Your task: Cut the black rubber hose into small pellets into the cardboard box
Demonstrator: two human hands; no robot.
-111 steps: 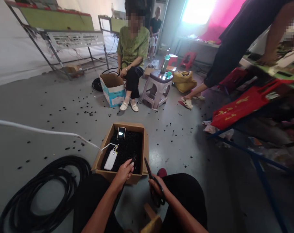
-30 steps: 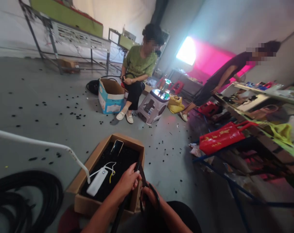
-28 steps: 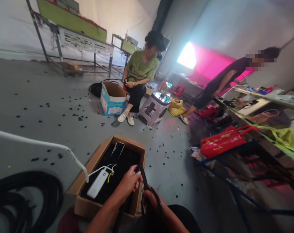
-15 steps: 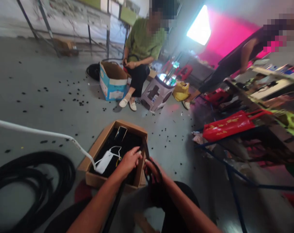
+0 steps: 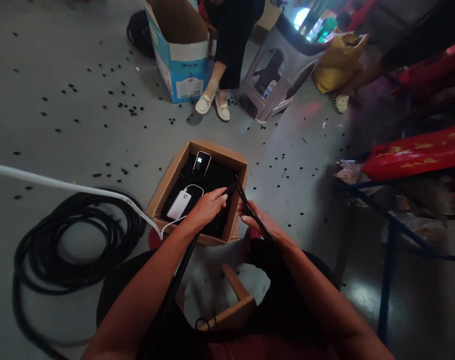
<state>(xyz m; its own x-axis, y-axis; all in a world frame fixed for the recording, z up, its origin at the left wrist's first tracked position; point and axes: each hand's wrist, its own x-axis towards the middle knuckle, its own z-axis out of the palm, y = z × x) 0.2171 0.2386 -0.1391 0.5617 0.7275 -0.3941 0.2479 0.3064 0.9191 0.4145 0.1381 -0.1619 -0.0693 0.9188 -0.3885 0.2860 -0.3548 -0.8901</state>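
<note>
My left hand [image 5: 209, 206] is closed around a black hose [image 5: 185, 260], whose end sticks out past the fingertips over the box. The hose runs back beneath my left forearm. My right hand [image 5: 258, 219] grips dark scissors [image 5: 246, 202], their blades at the hose's end; whether they touch it I cannot make out. Below both hands stands a cardboard box [image 5: 238, 215] filled with small black pieces [image 5: 216, 227]. On these pieces lie a white power bank [image 5: 179, 204] with a white cable, and a phone [image 5: 202, 161] with a lit patch on its screen.
A coil of black hose [image 5: 81, 245] lies on the floor at left, with a white cord [image 5: 62, 181] crossing above it. A seated person's shoes [image 5: 212, 106] are ahead, between a blue-and-white carton [image 5: 186, 75] and a plastic stool [image 5: 276, 75]. A blue metal frame [image 5: 387, 280] stands right.
My view has tilted down, bringing the wooden seat between my legs into sight. Both hands stay over the box's right side, and the scissors' blades now meet near the hose end.
</note>
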